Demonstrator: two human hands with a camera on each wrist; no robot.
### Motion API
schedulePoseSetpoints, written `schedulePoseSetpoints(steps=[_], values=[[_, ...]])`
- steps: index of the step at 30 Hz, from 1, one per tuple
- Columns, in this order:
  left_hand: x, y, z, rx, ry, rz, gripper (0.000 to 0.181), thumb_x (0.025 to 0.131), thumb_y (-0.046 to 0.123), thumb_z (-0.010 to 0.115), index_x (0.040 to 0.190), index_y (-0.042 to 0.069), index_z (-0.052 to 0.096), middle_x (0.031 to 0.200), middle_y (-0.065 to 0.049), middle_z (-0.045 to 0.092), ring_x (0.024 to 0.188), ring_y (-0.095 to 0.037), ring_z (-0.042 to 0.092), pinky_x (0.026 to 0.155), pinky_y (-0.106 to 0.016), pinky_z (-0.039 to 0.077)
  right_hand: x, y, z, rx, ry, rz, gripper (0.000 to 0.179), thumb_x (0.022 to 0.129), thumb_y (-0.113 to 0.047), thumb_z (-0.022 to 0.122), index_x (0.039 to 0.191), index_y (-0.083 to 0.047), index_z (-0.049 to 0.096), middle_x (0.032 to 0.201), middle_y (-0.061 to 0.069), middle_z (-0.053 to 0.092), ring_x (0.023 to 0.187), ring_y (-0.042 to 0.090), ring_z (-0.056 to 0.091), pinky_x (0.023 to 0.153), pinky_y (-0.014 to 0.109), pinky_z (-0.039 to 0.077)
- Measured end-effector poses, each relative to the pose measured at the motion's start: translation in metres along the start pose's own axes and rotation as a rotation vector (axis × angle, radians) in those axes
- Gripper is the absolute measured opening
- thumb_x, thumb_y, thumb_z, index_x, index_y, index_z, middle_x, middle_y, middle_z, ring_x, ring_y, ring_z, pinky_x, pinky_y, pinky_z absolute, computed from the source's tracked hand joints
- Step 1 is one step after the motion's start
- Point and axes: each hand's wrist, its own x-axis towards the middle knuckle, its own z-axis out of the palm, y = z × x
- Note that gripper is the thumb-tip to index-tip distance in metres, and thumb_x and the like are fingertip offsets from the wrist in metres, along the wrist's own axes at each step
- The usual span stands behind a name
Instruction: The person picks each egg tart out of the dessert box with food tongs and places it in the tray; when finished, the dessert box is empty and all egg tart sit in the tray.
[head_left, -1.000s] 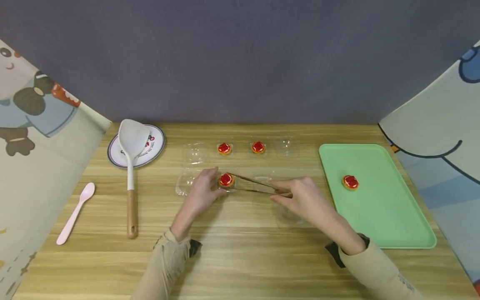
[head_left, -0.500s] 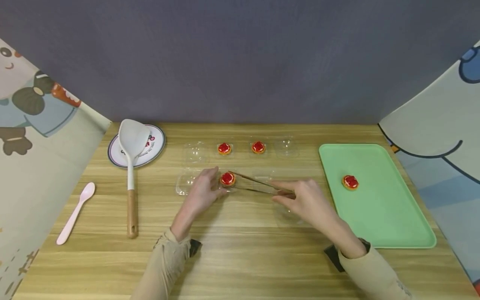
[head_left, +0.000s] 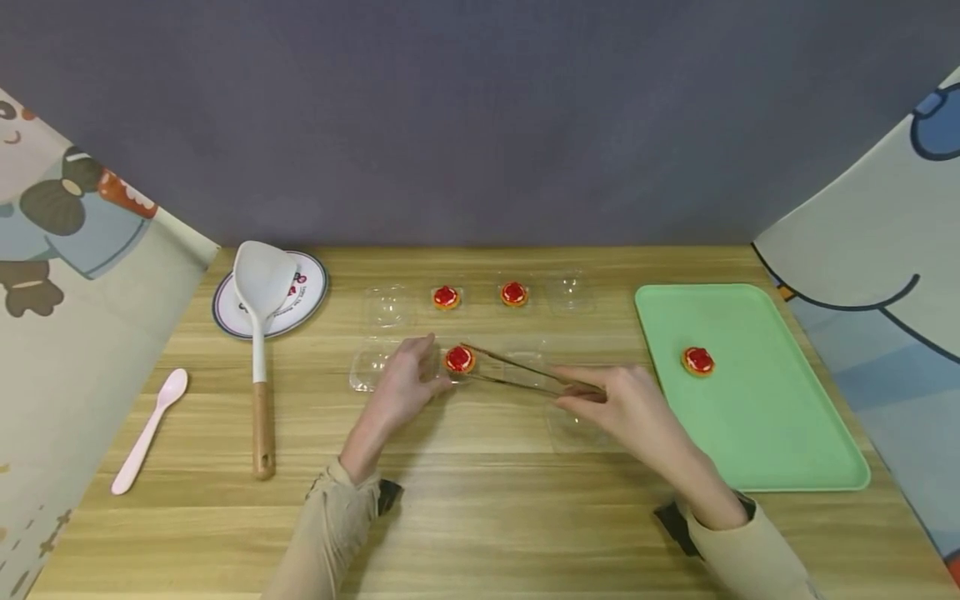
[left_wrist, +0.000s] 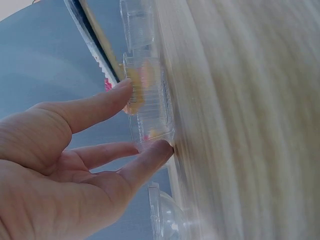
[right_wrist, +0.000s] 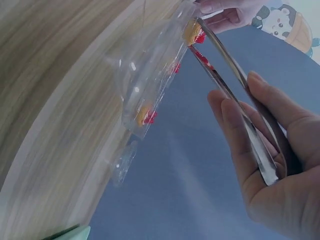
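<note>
Well off the tray's (head_left: 757, 433) edge, tongs (right_wrist: 228, 57) straddle a tart (head_left: 459, 359).

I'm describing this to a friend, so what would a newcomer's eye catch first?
Probably the red-topped tart, near the middle of the table, between the tips of the tongs in the right hand. Next, likely the green tray at the right, with another tart on it.

The right forearm (head_left: 692, 477) is blocking the near-left corner of the green tray (head_left: 780, 425); farther left, tongs (right_wrist: 261, 156) and the left hand (head_left: 405, 385) are flanking a tart (head_left: 460, 359); left of the tray's near edge, tabletop (head_left: 532, 517) is leaving room.
</note>
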Motion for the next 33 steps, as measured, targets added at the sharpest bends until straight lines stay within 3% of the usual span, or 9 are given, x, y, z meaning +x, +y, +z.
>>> schedulePoseSetpoints(steps=[3, 5, 10, 14, 18, 22, 30, 33], values=[[-0.001, 0.0, 0.0, -0.004, 0.003, 0.009, 0.081, 0.092, 0.009, 0.083, 0.157, -0.011, 0.039, 0.155, -0.033, 0.046, 0.136, -0.05, 0.053, 0.117, -0.059, 0.046, -0.004, 0.0, -0.004, 0.012, -0.003, 0.004, 0.037, 0.088, -0.008, 0.088, 0.124, -0.004, 0.08, 0.096, 0.006, 0.082, 0.052, -0.005, 0.046, 0.041, 0.021, 0.03], [-0.002, 0.003, -0.001, -0.012, -0.001, -0.002, 0.081, 0.093, 0.008, 0.083, 0.158, -0.011, 0.039, 0.155, -0.032, 0.046, 0.138, -0.049, 0.052, 0.119, -0.058, 0.044, -0.006, 0.0, -0.006, 0.015, 0.0, 0.013, 0.037, 0.088, -0.009, 0.088, 0.124, -0.005, 0.08, 0.097, 0.006, 0.082, 0.052, -0.004, 0.047, 0.041, 0.021, 0.031], [-0.003, 0.01, -0.003, 0.0, -0.012, -0.02, 0.079, 0.094, 0.006, 0.081, 0.158, -0.011, 0.038, 0.157, -0.031, 0.045, 0.141, -0.048, 0.049, 0.123, -0.057, 0.039, -0.013, 0.0, -0.012, 0.008, 0.015, 0.041, 0.036, 0.089, -0.011, 0.088, 0.124, -0.006, 0.081, 0.099, 0.005, 0.082, 0.049, -0.002, 0.028, 0.042, 0.02, 0.027], [-0.003, 0.01, -0.003, 0.0, -0.016, -0.024, 0.079, 0.094, 0.006, 0.081, 0.158, -0.012, 0.038, 0.157, -0.031, 0.045, 0.141, -0.048, 0.049, 0.122, -0.057, 0.04, -0.019, 0.002, -0.015, 0.024, 0.035, 0.055, 0.038, 0.088, -0.006, 0.088, 0.124, -0.006, 0.08, 0.098, 0.005, 0.082, 0.056, 0.0, 0.06, 0.042, 0.019, 0.037], [-0.003, 0.01, -0.003, -0.016, -0.018, -0.028, 0.08, 0.093, 0.006, 0.081, 0.158, -0.011, 0.037, 0.157, -0.032, 0.044, 0.14, -0.049, 0.05, 0.121, -0.056, 0.042, -0.024, 0.006, -0.017, 0.008, 0.073, 0.05, 0.039, 0.085, -0.004, 0.09, 0.123, -0.006, 0.081, 0.094, 0.003, 0.082, 0.07, 0.005, 0.074, 0.041, 0.018, 0.041], [-0.004, 0.01, -0.003, -0.027, -0.017, -0.029, 0.081, 0.093, 0.005, 0.081, 0.158, -0.011, 0.036, 0.158, -0.032, 0.044, 0.14, -0.049, 0.05, 0.121, -0.056, 0.043, -0.032, 0.01, -0.02, -0.022, 0.115, 0.04, 0.038, 0.084, -0.006, 0.091, 0.12, -0.005, 0.082, 0.092, 0.002, 0.082, 0.063, 0.0, 0.067, 0.037, 0.018, 0.031], [-0.004, 0.01, -0.003, -0.02, -0.023, -0.034, 0.082, 0.093, 0.006, 0.082, 0.159, -0.011, 0.036, 0.158, -0.031, 0.044, 0.139, -0.048, 0.051, 0.121, -0.056, 0.043, -0.05, 0.02, -0.032, -0.05, 0.217, 0.019, 0.041, 0.079, -0.003, 0.093, 0.119, -0.006, 0.082, 0.091, 0.004, 0.082, 0.046, -0.01, 0.033, 0.035, 0.017, 0.022], [-0.005, 0.011, -0.004, -0.011, -0.018, -0.03, 0.082, 0.093, 0.006, 0.082, 0.159, -0.011, 0.037, 0.157, -0.031, 0.044, 0.139, -0.048, 0.051, 0.121, -0.056, 0.043, -0.057, 0.024, -0.036, -0.061, 0.237, 0.035, 0.044, 0.078, -0.001, 0.093, 0.12, -0.007, 0.082, 0.091, 0.005, 0.082, 0.047, -0.01, 0.042, 0.035, 0.017, 0.021]])
